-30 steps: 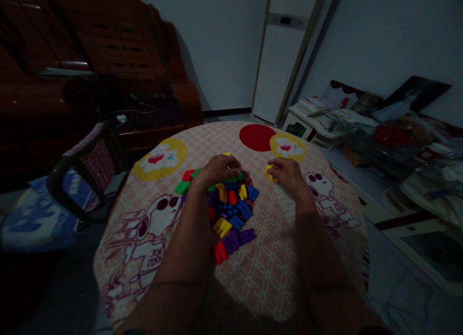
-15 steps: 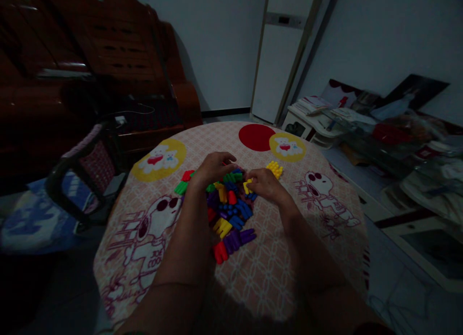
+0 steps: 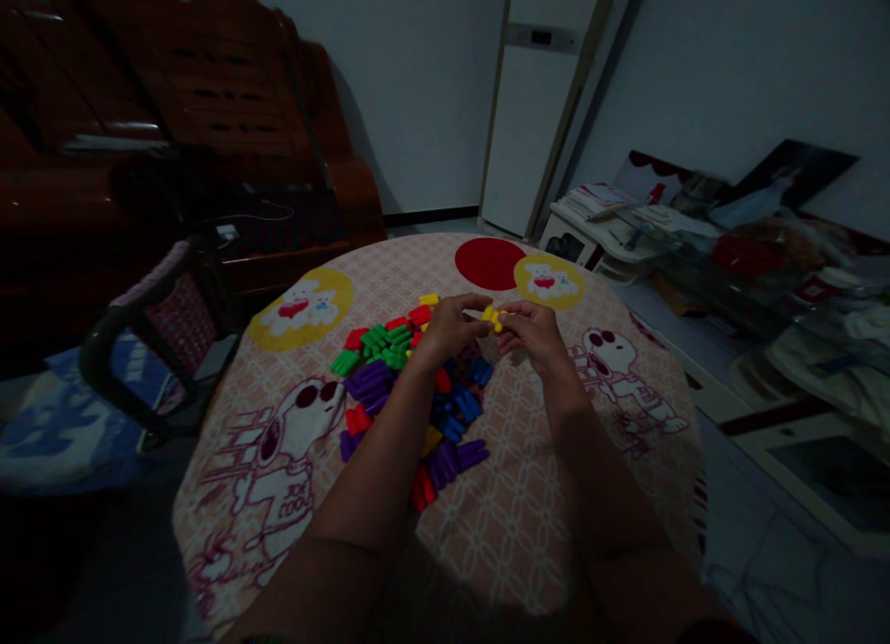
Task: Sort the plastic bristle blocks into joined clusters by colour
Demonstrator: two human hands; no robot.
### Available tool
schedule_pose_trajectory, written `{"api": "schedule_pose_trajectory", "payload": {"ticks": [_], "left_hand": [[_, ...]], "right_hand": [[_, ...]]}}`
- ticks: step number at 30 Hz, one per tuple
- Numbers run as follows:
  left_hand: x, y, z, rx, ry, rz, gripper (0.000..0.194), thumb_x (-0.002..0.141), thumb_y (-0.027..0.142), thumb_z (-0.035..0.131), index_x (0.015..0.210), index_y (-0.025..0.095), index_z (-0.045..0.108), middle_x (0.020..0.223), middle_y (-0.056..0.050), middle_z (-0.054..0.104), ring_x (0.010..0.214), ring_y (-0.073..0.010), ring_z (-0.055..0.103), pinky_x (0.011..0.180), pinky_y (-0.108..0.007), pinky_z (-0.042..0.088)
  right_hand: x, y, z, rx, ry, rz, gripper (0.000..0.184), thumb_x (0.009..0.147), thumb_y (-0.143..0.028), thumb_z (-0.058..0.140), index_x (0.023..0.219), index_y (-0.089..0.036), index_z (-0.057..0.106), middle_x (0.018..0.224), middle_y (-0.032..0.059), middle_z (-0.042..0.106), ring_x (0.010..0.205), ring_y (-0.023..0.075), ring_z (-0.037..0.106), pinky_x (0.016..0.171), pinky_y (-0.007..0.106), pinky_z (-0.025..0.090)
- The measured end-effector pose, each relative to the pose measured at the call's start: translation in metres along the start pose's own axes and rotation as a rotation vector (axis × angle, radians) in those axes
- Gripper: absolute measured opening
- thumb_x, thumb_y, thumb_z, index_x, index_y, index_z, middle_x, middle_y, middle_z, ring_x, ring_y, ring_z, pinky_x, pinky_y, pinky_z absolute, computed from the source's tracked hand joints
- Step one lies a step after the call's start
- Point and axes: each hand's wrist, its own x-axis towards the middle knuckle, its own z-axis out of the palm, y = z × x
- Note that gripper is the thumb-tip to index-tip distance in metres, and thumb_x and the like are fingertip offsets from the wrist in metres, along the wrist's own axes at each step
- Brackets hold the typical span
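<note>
Over the far middle of the round table, my left hand and my right hand meet at a yellow plastic building block. Fingertips of both hands are closed on it from either side; whether it is one piece or two joined cannot be made out. Below and left of my hands lies a loose pile of blocks: green blocks, purple blocks, blue blocks and a red block. My left forearm covers part of the pile.
A patterned cloth covers the table. On the left stands a dark-framed chair, with a wooden sofa behind. At the right is a cluttered glass-topped cabinet; a white upright unit stands at the back.
My left hand has moved right and come off the pile, meeting my right hand at the yellow block. My right hand has risen slightly away. The yellow cluster on the cloth is no longer visible.
</note>
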Motion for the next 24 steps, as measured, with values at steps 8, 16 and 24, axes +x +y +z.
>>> {"api": "schedule_pose_trajectory", "payload": {"ticks": [8, 16, 24], "left_hand": [[0.002, -0.009, 0.023, 0.047, -0.010, -0.130, 0.036, 0.078, 0.017, 0.069, 0.112, 0.013, 0.076, 0.084, -0.006, 0.078, 0.072, -0.0176, 0.073, 0.066, -0.026, 0.058], [0.008, -0.017, 0.038, 0.402, -0.045, -0.123, 0.022, 0.083, 0.018, 0.067, 0.101, 0.013, 0.079, 0.101, -0.010, 0.080, 0.093, -0.0217, 0.074, 0.087, -0.030, 0.057], [0.011, -0.023, 0.045, 0.388, -0.009, -0.160, 0.042, 0.086, 0.014, 0.064, 0.128, 0.011, 0.068, 0.130, -0.014, 0.072, 0.106, -0.0218, 0.072, 0.093, -0.030, 0.056]], "right_hand": [[0.016, 0.006, -0.029, -0.091, 0.280, -0.039, 0.008, 0.083, -0.023, 0.067, 0.083, -0.015, 0.064, 0.048, -0.0037, 0.060, 0.032, 0.0085, 0.050, 0.030, 0.014, 0.034], [0.030, 0.027, -0.064, -0.034, 0.547, -0.012, 0.008, 0.083, -0.021, 0.066, 0.080, -0.017, 0.060, 0.045, -0.0067, 0.057, 0.030, 0.0076, 0.048, 0.029, 0.013, 0.031], [0.034, 0.038, -0.061, -0.029, 0.489, 0.016, 0.004, 0.080, -0.012, 0.064, 0.080, -0.016, 0.062, 0.046, -0.0050, 0.059, 0.030, 0.0083, 0.050, 0.031, 0.014, 0.036]]}}
